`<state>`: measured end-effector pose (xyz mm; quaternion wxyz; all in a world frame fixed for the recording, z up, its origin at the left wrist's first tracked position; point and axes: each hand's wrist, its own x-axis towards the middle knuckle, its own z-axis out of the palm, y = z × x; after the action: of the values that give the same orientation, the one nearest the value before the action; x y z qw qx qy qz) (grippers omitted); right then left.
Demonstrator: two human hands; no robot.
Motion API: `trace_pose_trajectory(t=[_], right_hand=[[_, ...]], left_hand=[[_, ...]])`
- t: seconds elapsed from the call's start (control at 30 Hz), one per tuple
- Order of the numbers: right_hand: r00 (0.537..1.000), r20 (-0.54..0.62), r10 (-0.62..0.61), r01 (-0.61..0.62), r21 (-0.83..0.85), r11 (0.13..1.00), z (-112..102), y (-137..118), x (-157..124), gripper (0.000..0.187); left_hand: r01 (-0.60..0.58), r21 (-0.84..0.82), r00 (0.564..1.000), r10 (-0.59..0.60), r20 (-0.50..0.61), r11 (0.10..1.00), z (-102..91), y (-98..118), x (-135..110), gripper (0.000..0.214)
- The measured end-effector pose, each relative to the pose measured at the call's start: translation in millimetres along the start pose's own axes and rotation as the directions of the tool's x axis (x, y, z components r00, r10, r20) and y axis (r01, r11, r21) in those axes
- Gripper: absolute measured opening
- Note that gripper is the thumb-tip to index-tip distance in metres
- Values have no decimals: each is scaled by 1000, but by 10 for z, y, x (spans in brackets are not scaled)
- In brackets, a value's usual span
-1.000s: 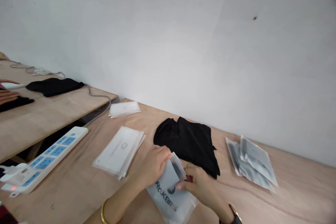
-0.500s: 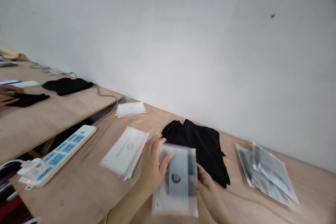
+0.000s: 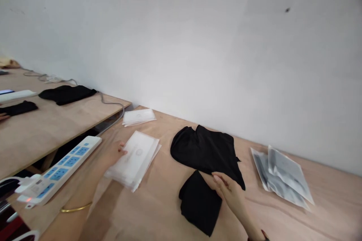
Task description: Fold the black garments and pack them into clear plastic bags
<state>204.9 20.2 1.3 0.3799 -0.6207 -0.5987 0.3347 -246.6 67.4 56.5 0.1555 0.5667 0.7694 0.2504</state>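
My left hand [image 3: 112,153] reaches out to the left edge of a stack of flat white plastic bags [image 3: 135,158]. Its thumb lies on top and its fingers pinch the edge of the stack. My right hand [image 3: 230,195] rests with its fingers stretched out on the upper right corner of a folded black cloth [image 3: 199,204]. That cloth lies flat on the wooden table [image 3: 158,211]. A larger heap of black cloth [image 3: 206,150] sits just behind it.
Several filled, printed bags [image 3: 283,179] lie at the right. A small stack of white bags [image 3: 138,116] sits by the wall. A white and blue power strip [image 3: 58,168] bridges the gap to a second table [image 3: 42,128], where there is black cloth [image 3: 66,93] and another person's fingertips [image 3: 2,117].
The printed bag that both hands held is gone from view. My left hand has moved left to the stack of white bags. My right hand now rests on a folded black cloth.
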Motion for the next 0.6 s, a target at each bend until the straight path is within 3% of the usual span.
trace_pose_trajectory(t=[0.1,0.17,0.23,0.3,0.37,0.4,0.43,0.47,0.5,0.6], right_hand=[[996,56,-62,70,-148,987,9,-5,-16,28],[992,83,-99,114,-206,972,41,-84,-31,16],[984,130,-123,146,-186,972,56,-242,-58,12],[962,217,-167,191,-95,977,37,-470,-110,14],[922,319,-221,233,1,972,-17,-728,-190,16],[903,354,-245,249,36,968,-57,-846,-237,17],[890,375,-260,258,56,965,-105,-944,-284,19],[887,384,-258,255,58,965,-165,-1015,-327,19],[888,389,-244,245,48,968,-238,-1051,-364,18],[874,464,-146,175,-18,984,-553,-936,-397,11]], left_hand=[[-79,133,994,88,-63,988,24,20,29,32],[-175,130,980,185,-70,976,149,219,-86,35],[-305,39,952,305,9,951,308,563,-288,34],[-478,-110,862,490,132,871,454,1001,-537,30],[-589,-424,622,721,306,688,552,1442,-775,44],[-582,-509,524,771,362,635,578,1627,-869,51],[-555,-569,455,794,403,606,591,1773,-938,48],[-522,-602,416,797,438,603,591,1872,-978,43],[-488,-616,405,785,468,619,582,1921,-985,35],[-397,-611,427,727,538,685,536,1829,-819,24]])
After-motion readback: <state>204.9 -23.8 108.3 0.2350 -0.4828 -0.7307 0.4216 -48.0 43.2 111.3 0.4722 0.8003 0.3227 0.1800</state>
